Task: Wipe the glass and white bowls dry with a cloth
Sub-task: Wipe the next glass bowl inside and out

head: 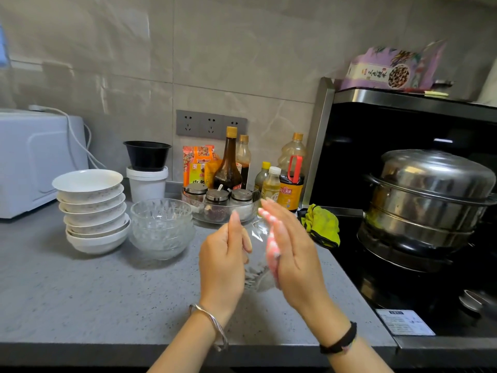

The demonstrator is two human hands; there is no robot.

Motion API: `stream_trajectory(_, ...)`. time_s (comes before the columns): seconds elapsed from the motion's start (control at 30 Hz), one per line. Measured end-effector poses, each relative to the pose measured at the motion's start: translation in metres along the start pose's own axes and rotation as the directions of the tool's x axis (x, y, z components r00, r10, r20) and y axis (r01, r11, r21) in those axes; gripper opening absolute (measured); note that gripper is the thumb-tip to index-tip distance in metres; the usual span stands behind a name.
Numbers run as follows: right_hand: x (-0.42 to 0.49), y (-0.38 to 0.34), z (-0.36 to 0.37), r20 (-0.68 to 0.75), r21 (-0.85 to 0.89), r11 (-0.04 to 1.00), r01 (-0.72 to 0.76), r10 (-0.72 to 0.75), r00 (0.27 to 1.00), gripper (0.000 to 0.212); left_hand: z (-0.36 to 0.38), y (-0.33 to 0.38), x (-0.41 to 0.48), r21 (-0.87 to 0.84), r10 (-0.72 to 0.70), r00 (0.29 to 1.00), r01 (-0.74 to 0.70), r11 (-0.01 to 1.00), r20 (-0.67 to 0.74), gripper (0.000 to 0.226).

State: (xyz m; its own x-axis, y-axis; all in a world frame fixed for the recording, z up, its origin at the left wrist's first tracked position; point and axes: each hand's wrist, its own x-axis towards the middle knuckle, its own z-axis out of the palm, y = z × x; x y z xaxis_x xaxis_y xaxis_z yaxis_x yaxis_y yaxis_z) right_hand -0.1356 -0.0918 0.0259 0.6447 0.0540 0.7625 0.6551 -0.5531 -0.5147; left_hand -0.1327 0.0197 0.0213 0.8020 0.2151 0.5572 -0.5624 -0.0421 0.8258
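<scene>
A clear cut-glass bowl (256, 275) is tipped on its side above the grey counter (107, 292), between my two hands. My left hand (223, 262) grips its left side, thumb up and fingers curled behind the rim. My right hand (291, 254) lies flat with straight fingers, pressing a pink cloth (270, 246) against the bowl from the right. A stack of several white bowls (91, 211) stands at the left. Right beside it is a stack of glass bowls (161, 227).
A yellow-green rag (321, 224) lies at the stove's edge. A steel steamer pot (427, 200) sits on the black stove at the right. A glass tray of spice jars (220, 205) and bottles stands behind my hands. A white microwave (32, 162) is far left.
</scene>
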Motion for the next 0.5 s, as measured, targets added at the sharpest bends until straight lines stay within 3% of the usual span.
stream_trajectory(0.07, -0.006, -0.007, 0.007, 0.012, -0.251, 0.95, 0.186, -0.189, 0.982, 0.041, 0.002, 0.0, 0.0, -0.036, -0.019, 1.0, 0.019, 0.999, -0.011, 0.051)
stream_trajectory(0.13, -0.006, -0.004, 0.008, 0.048, -0.326, 0.901, 0.286, -0.286, 0.957, 0.041, 0.002, 0.0, -0.001, -0.046, -0.018, 1.0, 0.017, 0.999, -0.019, 0.05)
stream_trajectory(0.3, 0.001, 0.006, 0.005, -0.05, 0.028, 1.0, -0.013, 0.014, 0.999, 0.036, 0.001, -0.001, -0.001, -0.012, -0.014, 0.998, 0.013, 1.0, -0.059, 0.054)
stream_trajectory(0.33, -0.001, 0.002, 0.009, -0.05, -0.033, 0.999, -0.005, 0.003, 0.999, 0.039, 0.001, -0.001, -0.001, -0.024, -0.02, 0.998, 0.019, 1.0, -0.067, 0.054)
stream_trajectory(0.43, -0.008, -0.005, 0.02, -0.017, -0.384, 0.895, 0.225, -0.25, 0.968, 0.044, 0.002, -0.002, 0.003, -0.068, -0.03, 0.998, 0.026, 0.997, -0.061, 0.049)
stream_trajectory(0.5, -0.003, -0.005, 0.018, -0.021, -0.353, 0.902, 0.249, -0.273, 0.962, 0.043, 0.002, 0.0, 0.004, -0.077, -0.032, 0.998, 0.029, 0.997, -0.048, 0.049)
